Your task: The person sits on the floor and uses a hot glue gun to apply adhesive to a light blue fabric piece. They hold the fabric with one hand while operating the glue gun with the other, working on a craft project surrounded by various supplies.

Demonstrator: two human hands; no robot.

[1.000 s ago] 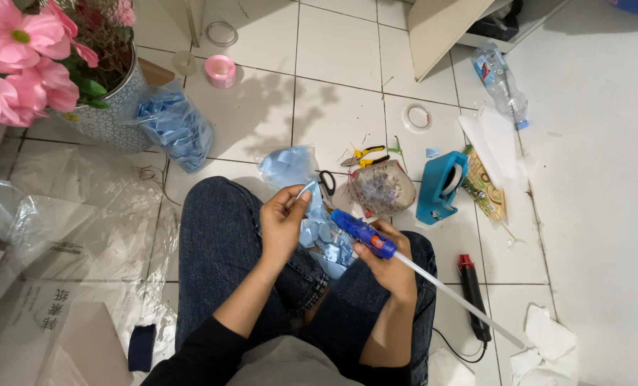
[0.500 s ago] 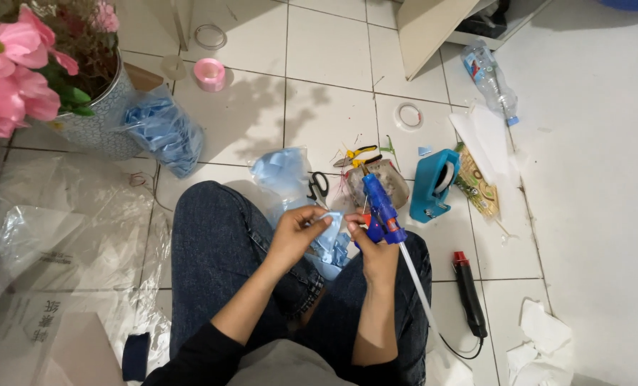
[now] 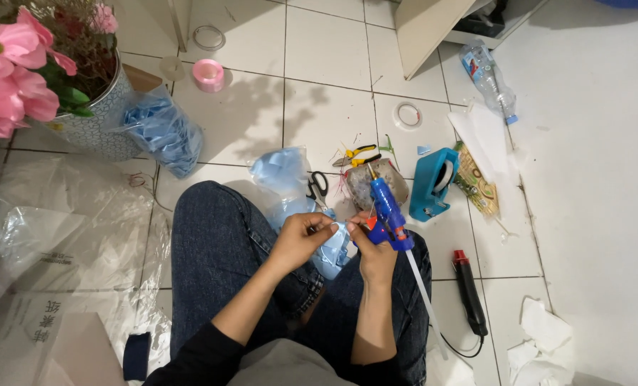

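Ahead of the knees, crowded: scissors [image 3: 317, 189], pliers [image 3: 357, 155], blue tape dispenser [image 3: 433, 184]. Black tool [image 3: 470, 292] and cord lie right of the leg. Plastic sheet [image 3: 54, 236] covers floor left. Open tiles [image 3: 326, 43] farther out, past pink tape roll [image 3: 208, 74].

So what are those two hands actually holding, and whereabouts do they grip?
The right hand grips a blue glue gun by its handle. The left hand pinches a light blue ribbon piece at its edge.

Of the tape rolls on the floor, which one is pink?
The pink roll lies near the flower pot, at upper left. The other loose rolls, one above it and one above the blue dispenser, are thin and pale.
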